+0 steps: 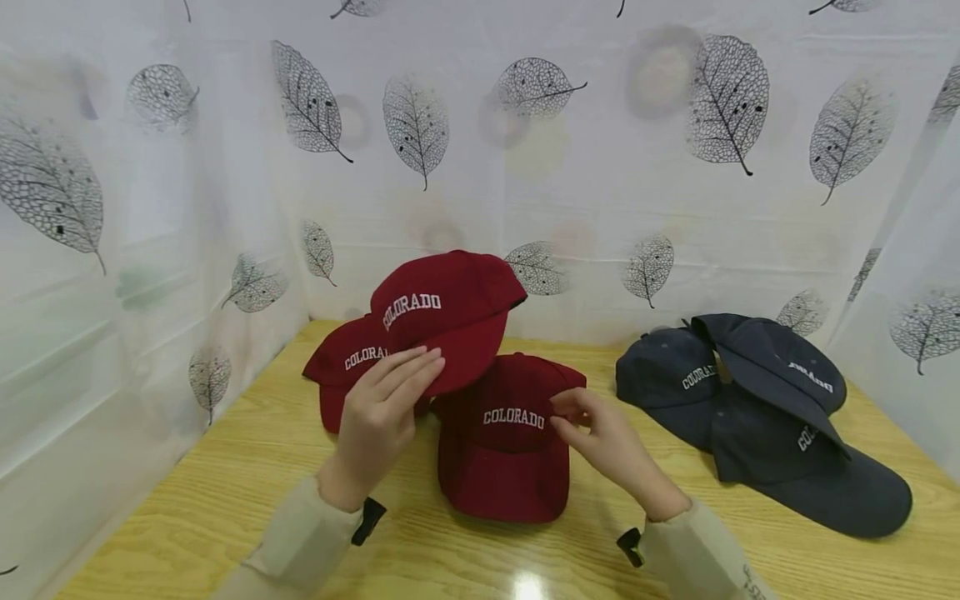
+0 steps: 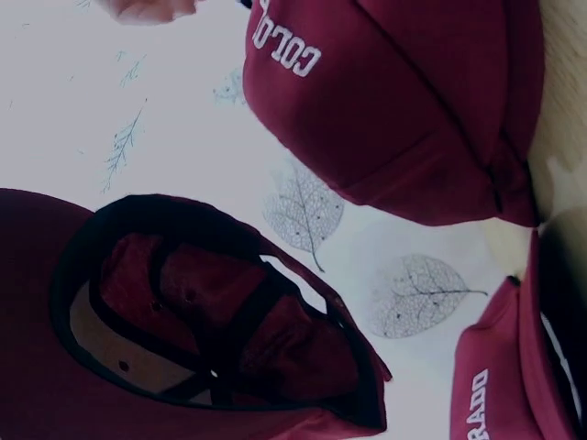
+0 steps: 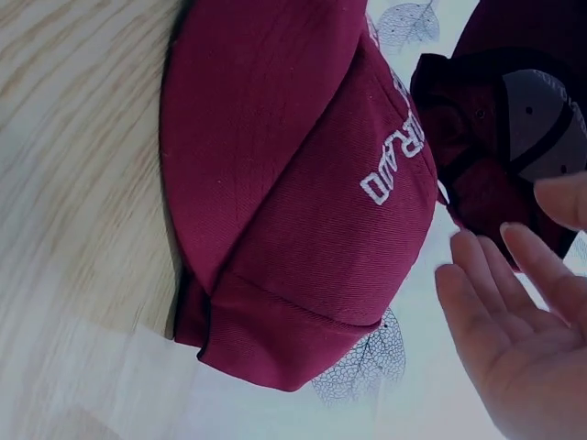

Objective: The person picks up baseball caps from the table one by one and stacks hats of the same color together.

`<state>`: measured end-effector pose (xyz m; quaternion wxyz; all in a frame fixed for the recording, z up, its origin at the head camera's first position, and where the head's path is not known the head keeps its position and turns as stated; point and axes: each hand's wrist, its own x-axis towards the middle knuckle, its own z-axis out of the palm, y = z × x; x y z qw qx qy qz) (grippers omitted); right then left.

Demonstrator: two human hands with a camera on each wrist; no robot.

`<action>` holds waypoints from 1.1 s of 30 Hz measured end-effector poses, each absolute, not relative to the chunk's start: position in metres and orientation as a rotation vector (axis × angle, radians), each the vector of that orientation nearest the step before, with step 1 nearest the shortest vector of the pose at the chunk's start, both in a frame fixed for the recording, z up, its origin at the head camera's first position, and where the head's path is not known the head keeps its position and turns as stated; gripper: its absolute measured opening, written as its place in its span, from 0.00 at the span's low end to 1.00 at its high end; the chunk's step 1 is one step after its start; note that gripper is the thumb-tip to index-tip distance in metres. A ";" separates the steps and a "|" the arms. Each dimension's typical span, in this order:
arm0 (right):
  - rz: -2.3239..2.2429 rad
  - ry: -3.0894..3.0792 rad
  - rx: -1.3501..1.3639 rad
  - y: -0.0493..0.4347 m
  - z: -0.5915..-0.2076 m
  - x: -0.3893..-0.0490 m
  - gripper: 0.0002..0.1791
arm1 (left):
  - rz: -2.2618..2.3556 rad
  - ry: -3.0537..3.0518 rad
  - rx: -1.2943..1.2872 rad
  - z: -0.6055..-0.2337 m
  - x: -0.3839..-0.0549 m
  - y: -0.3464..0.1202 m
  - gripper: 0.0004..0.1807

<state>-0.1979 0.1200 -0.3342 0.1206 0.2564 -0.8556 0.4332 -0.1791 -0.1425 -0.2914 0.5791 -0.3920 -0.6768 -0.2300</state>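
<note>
In the head view my left hand (image 1: 378, 412) holds a red cap (image 1: 457, 287) lettered COLORADO by its brim, up off the table; its thumb is hidden. The left wrist view shows the inside of this raised cap (image 2: 229, 321). Below it, a second red cap (image 1: 502, 475) sits on the table, brim toward me. My right hand (image 1: 607, 433) is at that cap's right side; the right wrist view shows its fingers (image 3: 472, 266) extended, apart from the cloth and holding nothing. A third red cap (image 1: 337, 362) sits behind on the left, partly covered by the raised one.
On the right of the wooden table (image 1: 180, 517) lie navy caps: one at the back (image 1: 667, 375), one in front (image 1: 840, 492), and one tilted on top (image 1: 780, 354). A leaf-patterned white curtain (image 1: 480, 183) hangs behind and along the sides.
</note>
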 end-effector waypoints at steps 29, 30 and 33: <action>1.794 -2.069 0.326 0.130 -0.318 -0.196 0.24 | -0.344 -1.447 -1.260 -0.297 -0.177 -0.126 0.11; 1.823 -2.061 0.322 0.130 -0.317 -0.197 0.24 | -0.330 -1.444 -1.264 -0.298 -0.177 -0.126 0.11; 1.925 -2.015 0.332 0.130 -0.316 -0.196 0.26 | -0.288 -1.430 -1.275 -0.298 -0.177 -0.125 0.10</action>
